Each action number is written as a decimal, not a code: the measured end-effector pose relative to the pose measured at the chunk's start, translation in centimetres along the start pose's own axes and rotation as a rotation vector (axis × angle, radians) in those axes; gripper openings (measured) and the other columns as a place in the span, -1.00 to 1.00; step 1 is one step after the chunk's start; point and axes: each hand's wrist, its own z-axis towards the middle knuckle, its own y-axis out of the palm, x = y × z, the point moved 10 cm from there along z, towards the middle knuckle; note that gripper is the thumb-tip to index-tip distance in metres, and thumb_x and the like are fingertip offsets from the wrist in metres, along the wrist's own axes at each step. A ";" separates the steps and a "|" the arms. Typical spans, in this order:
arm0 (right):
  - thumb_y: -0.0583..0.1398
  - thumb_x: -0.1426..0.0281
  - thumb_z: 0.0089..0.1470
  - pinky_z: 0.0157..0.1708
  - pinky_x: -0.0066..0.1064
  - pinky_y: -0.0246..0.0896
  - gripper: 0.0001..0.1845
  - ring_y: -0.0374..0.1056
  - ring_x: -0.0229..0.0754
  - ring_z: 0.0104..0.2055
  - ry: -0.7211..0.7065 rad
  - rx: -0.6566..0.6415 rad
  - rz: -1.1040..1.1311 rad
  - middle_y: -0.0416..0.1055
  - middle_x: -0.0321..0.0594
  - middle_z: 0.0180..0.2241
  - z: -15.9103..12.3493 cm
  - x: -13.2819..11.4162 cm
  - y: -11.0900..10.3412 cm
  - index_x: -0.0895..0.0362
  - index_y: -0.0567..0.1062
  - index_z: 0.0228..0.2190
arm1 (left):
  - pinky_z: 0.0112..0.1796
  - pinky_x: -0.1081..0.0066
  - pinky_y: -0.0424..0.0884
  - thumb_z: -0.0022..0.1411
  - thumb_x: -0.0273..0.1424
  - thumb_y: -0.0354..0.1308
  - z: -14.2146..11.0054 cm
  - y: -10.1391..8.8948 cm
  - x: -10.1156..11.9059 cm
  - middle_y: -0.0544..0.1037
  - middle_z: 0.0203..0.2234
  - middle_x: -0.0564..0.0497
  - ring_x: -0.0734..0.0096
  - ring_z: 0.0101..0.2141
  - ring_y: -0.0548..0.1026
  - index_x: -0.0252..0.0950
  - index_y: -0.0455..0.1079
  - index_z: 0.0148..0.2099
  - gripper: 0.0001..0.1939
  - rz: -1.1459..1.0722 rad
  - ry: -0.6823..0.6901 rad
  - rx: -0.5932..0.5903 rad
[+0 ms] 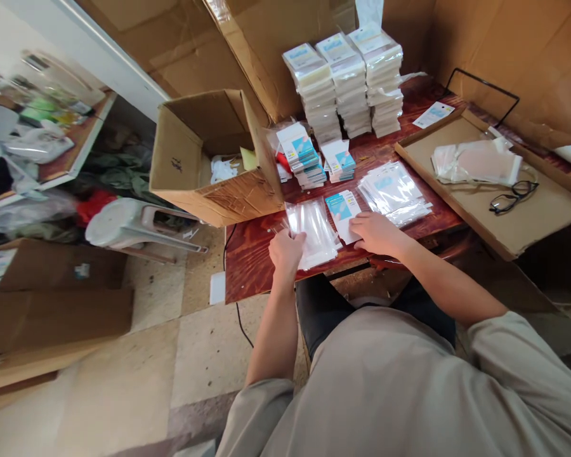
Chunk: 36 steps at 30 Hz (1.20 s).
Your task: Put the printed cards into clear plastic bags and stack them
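- The left hand is at the left side of a flat pile of clear sleeves. Its fingers are curled and mostly closed, with the thumb near the pile. I cannot tell if it pinches a sleeve, because the plastic is transparent.
- The right hand is half open. Its fingertips touch the right side of the blue-and-white cards, and I see no closed grip on them.
- These cards lie on the red-brown table, between the clear sleeves and another pile of glossy packets on the right.
- The step in hand seems to be separating or arranging: one hand works at the sleeves, the other at the cards.
- From this position, taking one sleeve calls for a light pinch at its edge, so that the neighbours do not come with it.
- Taking one card calls for a small slide of the fingertips, because a straight press can hold several together.
- The sleeves look thin and slippery, so in my judgement the pile can spread easily if it is pushed.
- Behind the cards stand two short card stacks, and farther back, three tall stacks of packets. The open cardboard box is at the left.
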 end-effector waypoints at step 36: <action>0.42 -0.15 0.07 -0.54 -0.30 0.58 -0.43 0.58 -0.09 -0.50 0.655 0.602 1.395 0.63 -0.18 -0.40 -10.3 2.8 0.4 0.13 0.63 -0.26 | 0.00 0.17 0.63 0.17 -0.32 0.49 -1.7 1.9 0.9 0.67 -0.28 -0.08 0.28 -0.22 0.71 -0.30 0.43 -0.16 -0.68 -1.590 -0.100 0.135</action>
